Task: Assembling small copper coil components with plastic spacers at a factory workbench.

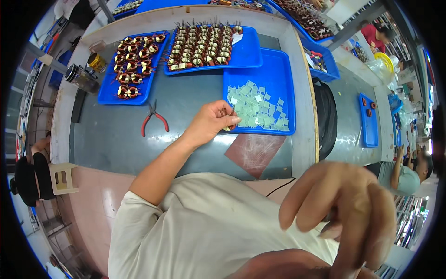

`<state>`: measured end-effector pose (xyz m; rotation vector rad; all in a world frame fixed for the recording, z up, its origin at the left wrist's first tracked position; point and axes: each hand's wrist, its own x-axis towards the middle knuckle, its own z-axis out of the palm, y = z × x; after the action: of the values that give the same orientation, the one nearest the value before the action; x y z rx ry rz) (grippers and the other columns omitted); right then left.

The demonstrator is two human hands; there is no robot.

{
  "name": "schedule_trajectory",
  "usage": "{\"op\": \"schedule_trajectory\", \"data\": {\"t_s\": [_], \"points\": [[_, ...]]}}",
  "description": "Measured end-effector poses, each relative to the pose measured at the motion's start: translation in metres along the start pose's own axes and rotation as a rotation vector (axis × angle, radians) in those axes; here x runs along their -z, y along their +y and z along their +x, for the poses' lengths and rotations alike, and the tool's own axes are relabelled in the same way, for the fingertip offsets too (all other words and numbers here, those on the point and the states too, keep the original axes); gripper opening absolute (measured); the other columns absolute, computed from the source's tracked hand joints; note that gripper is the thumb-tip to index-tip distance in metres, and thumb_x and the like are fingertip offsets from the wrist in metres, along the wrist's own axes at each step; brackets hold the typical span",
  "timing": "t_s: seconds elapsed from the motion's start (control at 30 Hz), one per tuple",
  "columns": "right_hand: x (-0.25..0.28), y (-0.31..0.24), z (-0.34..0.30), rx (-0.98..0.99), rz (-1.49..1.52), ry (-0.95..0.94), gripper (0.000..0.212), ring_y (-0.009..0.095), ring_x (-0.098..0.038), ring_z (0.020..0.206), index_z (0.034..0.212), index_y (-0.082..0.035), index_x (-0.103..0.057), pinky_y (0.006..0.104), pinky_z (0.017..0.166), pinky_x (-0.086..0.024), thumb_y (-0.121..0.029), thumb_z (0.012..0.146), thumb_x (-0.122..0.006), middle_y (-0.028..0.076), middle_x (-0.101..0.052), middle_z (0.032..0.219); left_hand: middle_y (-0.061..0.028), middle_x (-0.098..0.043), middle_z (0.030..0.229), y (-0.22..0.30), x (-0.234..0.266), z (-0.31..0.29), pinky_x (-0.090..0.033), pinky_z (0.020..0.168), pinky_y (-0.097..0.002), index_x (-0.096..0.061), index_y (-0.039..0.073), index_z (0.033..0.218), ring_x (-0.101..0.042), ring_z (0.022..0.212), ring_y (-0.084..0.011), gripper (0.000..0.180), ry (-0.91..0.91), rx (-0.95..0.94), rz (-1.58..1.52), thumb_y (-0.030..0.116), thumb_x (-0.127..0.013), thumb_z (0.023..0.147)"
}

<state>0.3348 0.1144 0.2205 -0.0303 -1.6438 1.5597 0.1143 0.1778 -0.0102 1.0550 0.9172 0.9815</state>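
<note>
My left hand (211,122) is closed around a wire-wound ring coil (228,128), at the near left corner of a blue tray (291,93). Fingers and thumb cover most of the coil; bits of copper wire and a pale part show. Many small translucent pale-green square sheets (253,104) lie scattered in that tray. Close to the camera at lower right, my right hand (344,204) is raised off the bench, slightly blurred. Its fingers are bent and loosely apart, with nothing visible in them; the palm is hidden.
Red-handled pliers (155,118) lie left of my left hand. Two blue trays hold rows of coils (202,44) and looser coils (132,63). A brown sheet (255,153) is at the bench front. Further left are a jar (81,78) and tin (96,62); a wooden partition (306,93) borders the right.
</note>
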Motion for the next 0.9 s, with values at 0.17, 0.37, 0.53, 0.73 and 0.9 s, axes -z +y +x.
{"op": "schedule_trajectory", "data": {"t_s": [0.17, 0.37, 0.53, 0.73, 0.9], "points": [[0.025, 0.002, 0.006, 0.086, -0.175, 0.427, 0.072, 0.018, -0.055, 0.067, 0.155, -0.003, -0.036, 0.0395, 0.053, -0.055, -0.023, 0.095, -0.072, 0.005, -0.065, 0.087, -0.0052, -0.071, 0.086, 0.007, -0.001, -0.010, -0.052, 0.071, -0.0238, -0.066, 0.001, 0.096, -0.065, 0.077, -0.0092, 0.013, 0.019, 0.070, 0.081, 0.011, -0.074, 0.095], [0.046, -0.013, 0.023, 0.094, -0.097, 0.217, 0.129, 0.017, -0.058, 0.078, 0.162, -0.002, -0.004, 0.0367, 0.066, -0.056, -0.042, 0.077, -0.091, -0.002, -0.062, 0.087, -0.0053, -0.072, 0.088, 0.028, -0.013, -0.010, -0.051, 0.073, -0.0228, -0.066, 0.001, 0.095, -0.064, 0.079, -0.0086, 0.013, 0.075, 0.053, 0.092, 0.011, -0.074, 0.095], [0.072, -0.002, -0.004, 0.172, -0.084, 0.238, 0.125, 0.016, -0.057, 0.078, 0.162, -0.001, -0.006, 0.0362, 0.066, -0.055, -0.044, 0.079, -0.089, -0.002, -0.062, 0.087, -0.0078, -0.073, 0.094, 0.020, -0.016, -0.005, -0.053, 0.075, -0.0253, -0.064, 0.003, 0.095, -0.066, 0.082, -0.0111, 0.012, 0.065, 0.090, 0.083, 0.010, -0.074, 0.095], [0.123, 0.016, -0.021, 0.336, -0.014, 0.173, 0.119, 0.016, -0.057, 0.078, 0.161, 0.000, -0.009, 0.0355, 0.066, -0.054, -0.046, 0.082, -0.086, -0.002, -0.061, 0.087, -0.0084, -0.074, 0.097, 0.014, -0.034, 0.006, -0.055, 0.076, -0.0263, -0.064, 0.004, 0.096, -0.068, 0.085, -0.0118, 0.010, 0.001, 0.147, 0.036, 0.008, -0.073, 0.095], [0.140, 0.029, -0.041, 0.350, 0.018, 0.079, 0.115, 0.015, -0.056, 0.078, 0.160, 0.001, -0.012, 0.0348, 0.066, -0.053, -0.048, 0.084, -0.083, -0.002, -0.061, 0.087, -0.0065, -0.074, 0.095, 0.008, -0.032, 0.010, -0.055, 0.076, -0.0274, -0.065, 0.002, 0.099, -0.068, 0.084, -0.0115, 0.011, -0.029, 0.177, -0.021, 0.010, -0.073, 0.096]]}}
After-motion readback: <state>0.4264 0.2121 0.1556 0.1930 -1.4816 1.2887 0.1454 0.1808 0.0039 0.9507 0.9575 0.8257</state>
